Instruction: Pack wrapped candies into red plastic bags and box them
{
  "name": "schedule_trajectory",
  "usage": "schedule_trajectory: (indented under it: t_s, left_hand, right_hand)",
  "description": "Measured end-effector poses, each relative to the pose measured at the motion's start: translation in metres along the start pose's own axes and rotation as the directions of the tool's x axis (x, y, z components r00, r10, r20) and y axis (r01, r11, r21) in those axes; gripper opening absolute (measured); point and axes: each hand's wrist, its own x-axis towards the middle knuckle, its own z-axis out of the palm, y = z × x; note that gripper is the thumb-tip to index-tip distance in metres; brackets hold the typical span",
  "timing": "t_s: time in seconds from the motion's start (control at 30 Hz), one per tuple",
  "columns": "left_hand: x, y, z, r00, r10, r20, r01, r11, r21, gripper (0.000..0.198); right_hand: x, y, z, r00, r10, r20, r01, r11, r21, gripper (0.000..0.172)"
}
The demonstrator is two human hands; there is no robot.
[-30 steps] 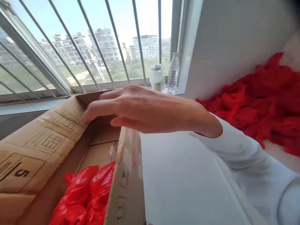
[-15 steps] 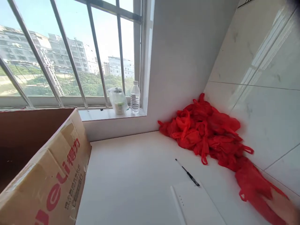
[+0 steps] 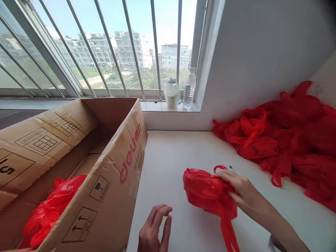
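Note:
A red plastic bag (image 3: 202, 190), bulky as if something is inside, is gripped at its right side by my right hand (image 3: 237, 185) over the white table. One handle loops up near my fingers and loose ends hang toward the bottom. My left hand (image 3: 156, 229) is at the bottom centre, left of the bag and not touching it, with thumb and fingers apart and nothing between them. Another red bag (image 3: 55, 206) lies inside the open cardboard box (image 3: 118, 175) on the left.
A heap of red bags (image 3: 283, 136) lies against the wall at the right. A pen tip (image 3: 231, 168) shows behind my right hand. On the sill (image 3: 157, 106) stand a water bottle (image 3: 189, 89) and a bagged cup (image 3: 171, 94). Bars cross the window.
The view has swung left, showing more of the box. My right hand has brought a red bag from the lower right to mid-table, and my left hand has come into view.

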Motion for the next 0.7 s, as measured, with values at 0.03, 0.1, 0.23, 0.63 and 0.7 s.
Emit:
schedule_trajectory:
  t_s: [0.03, 0.1, 0.23, 0.63, 0.7]
  left_hand:
    - [0.007, -0.001, 0.001, 0.999, -0.032, -0.014, 0.032, 0.999, 0.008, 0.02]
    - [0.019, -0.003, 0.003, 0.997, -0.071, -0.035, 0.073, 0.997, 0.032, 0.021]
    - [0.034, -0.008, 0.006, 0.998, -0.061, -0.01, 0.061, 0.996, 0.064, 0.025]
    - [0.068, -0.024, 0.025, 0.912, 0.162, 0.377, -0.164, 0.986, -0.029, 0.033]
    - [0.064, -0.031, 0.022, 0.934, 0.116, 0.337, -0.11, 0.993, -0.039, 0.022]
  right_hand:
    - [0.019, -0.015, 0.018, 0.998, -0.035, 0.057, 0.033, 0.999, 0.028, 0.056]
    - [0.044, -0.03, 0.05, 0.995, -0.064, 0.074, 0.062, 0.998, 0.029, 0.069]
    - [0.052, -0.023, 0.079, 0.999, -0.043, 0.01, 0.043, 0.999, 0.019, 0.081]
    - [0.036, -0.032, 0.089, 0.952, -0.138, -0.273, 0.114, 0.988, -0.105, 0.022]
    - [0.037, -0.03, 0.087, 0.953, -0.111, -0.282, 0.096, 0.993, -0.069, 0.025]
